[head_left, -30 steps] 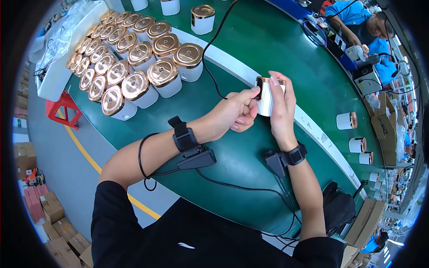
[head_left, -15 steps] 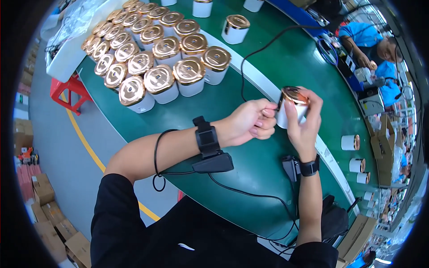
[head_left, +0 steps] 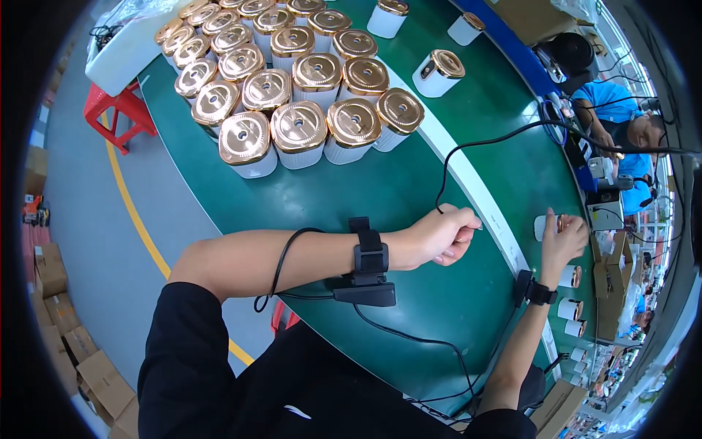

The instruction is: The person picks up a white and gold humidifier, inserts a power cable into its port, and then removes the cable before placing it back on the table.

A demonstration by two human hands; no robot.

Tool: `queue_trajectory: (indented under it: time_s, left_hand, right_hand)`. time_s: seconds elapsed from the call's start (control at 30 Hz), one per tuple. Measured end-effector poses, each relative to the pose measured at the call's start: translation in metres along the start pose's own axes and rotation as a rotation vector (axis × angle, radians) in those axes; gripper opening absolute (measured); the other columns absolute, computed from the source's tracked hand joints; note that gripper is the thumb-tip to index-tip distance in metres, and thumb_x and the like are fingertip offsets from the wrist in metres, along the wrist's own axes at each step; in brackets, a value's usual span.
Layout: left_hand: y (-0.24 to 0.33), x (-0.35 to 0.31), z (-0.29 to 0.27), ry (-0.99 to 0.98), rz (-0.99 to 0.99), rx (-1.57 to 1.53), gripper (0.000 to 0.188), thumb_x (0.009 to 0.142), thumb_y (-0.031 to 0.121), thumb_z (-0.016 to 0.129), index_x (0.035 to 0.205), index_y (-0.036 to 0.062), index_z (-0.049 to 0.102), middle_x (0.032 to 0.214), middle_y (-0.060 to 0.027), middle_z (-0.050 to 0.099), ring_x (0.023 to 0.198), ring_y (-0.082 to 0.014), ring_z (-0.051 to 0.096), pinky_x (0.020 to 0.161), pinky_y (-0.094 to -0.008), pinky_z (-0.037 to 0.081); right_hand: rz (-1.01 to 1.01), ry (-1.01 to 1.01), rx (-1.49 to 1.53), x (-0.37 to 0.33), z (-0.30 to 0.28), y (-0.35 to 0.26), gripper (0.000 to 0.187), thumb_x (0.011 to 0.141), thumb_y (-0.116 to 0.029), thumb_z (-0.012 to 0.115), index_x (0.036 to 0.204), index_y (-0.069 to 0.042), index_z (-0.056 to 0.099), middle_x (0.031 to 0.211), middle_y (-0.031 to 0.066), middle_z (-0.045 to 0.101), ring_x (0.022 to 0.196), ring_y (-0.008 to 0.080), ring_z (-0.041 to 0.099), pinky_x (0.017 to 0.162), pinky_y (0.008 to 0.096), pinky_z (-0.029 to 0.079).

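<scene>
My left hand (head_left: 442, 238) is closed over the near part of the green table, and a thin black cable (head_left: 504, 137) runs into its fist. The cable's end is mostly hidden by the fingers. Farther right, beyond the white rail, my right hand (head_left: 567, 238) grips a white canister with a gold lid (head_left: 540, 227), lying tilted with its lid toward the palm. Many like canisters stand in close rows at the far left, such as the front one (head_left: 247, 143). A single canister with a dark oval panel (head_left: 439, 73) stands past the rail.
A white rail (head_left: 468, 179) divides the green table (head_left: 351, 190). More canisters (head_left: 570, 308) line the right side. A person in blue (head_left: 610, 102) works across the table. A red stool (head_left: 117, 117) stands at the left, cardboard boxes (head_left: 106, 384) on the floor, an open carton (head_left: 613, 278) right.
My right hand has carried the canister right, across the rail and away from my left hand. My left hand has shifted slightly right and nearer, still with the cable. The view has shifted.
</scene>
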State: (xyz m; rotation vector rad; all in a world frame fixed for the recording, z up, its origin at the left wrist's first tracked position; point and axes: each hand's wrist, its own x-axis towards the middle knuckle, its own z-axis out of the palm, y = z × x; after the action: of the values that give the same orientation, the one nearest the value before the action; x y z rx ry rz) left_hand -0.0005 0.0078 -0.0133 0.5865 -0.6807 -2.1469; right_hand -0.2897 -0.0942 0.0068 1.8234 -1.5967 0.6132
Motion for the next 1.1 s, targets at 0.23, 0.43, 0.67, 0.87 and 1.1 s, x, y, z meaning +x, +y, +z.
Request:
queue_trajectory:
  time_s: [0.23,0.43,0.67,0.87,1.1]
  left_hand:
    - [0.005,-0.001,0.003,0.012,0.048,0.012,0.043,0.094,0.028,0.044,0.059,0.0127,0.027,0.048,0.0018,0.025,0.042,-0.0087,0.022,0.041,-0.0276,0.014]
    - [0.008,0.001,0.006,0.015,0.203,-0.004,0.043,0.097,0.029,0.042,0.059,0.0127,0.028,0.05,0.0028,0.022,0.043,-0.0089,0.019,0.043,-0.0277,0.013]
    - [0.016,-0.001,0.005,0.151,0.295,-0.032,0.042,0.098,0.028,0.039,0.06,0.0132,0.028,0.051,0.0037,0.02,0.044,-0.0088,0.018,0.044,-0.0271,0.013]
    - [0.009,-0.001,0.005,0.107,0.16,-0.012,0.041,0.099,0.028,0.037,0.061,0.014,0.028,0.051,0.004,0.019,0.045,-0.0083,0.016,0.044,-0.0275,0.012]
    - [0.007,-0.002,0.008,0.113,0.079,0.091,0.041,0.1,0.029,0.038,0.063,0.015,0.027,0.051,0.0044,0.018,0.047,-0.0082,0.013,0.045,-0.028,0.011]
  right_hand:
    - [-0.05,-0.291,1.114,0.078,0.04,-0.171,0.067,0.08,-0.038,0.074,0.127,0.002,0.047,0.121,0.015,0.054,0.113,0.0264,0.052,0.101,0.0397,0.038]
    - [0.084,-0.581,1.714,0.084,0.064,-0.214,0.066,0.085,-0.035,0.067,0.135,0.0,0.041,0.12,0.0115,0.053,0.1,0.0218,0.059,0.093,0.0346,0.045]
    - [0.619,-0.554,2.092,-0.004,-0.035,-0.164,0.055,0.091,-0.028,0.058,0.137,-0.005,0.038,0.115,0.0088,0.055,0.098,0.0175,0.058,0.088,0.0306,0.047]
    - [0.52,-0.455,1.884,-0.026,-0.043,-0.149,0.057,0.089,-0.024,0.064,0.136,-0.006,0.039,0.116,0.0114,0.055,0.101,0.0154,0.055,0.085,0.0281,0.047]
    - [0.404,-0.447,1.722,-0.032,-0.048,-0.141,0.059,0.086,-0.024,0.068,0.135,-0.005,0.039,0.114,0.0108,0.055,0.1,0.0148,0.055,0.085,0.0277,0.047]
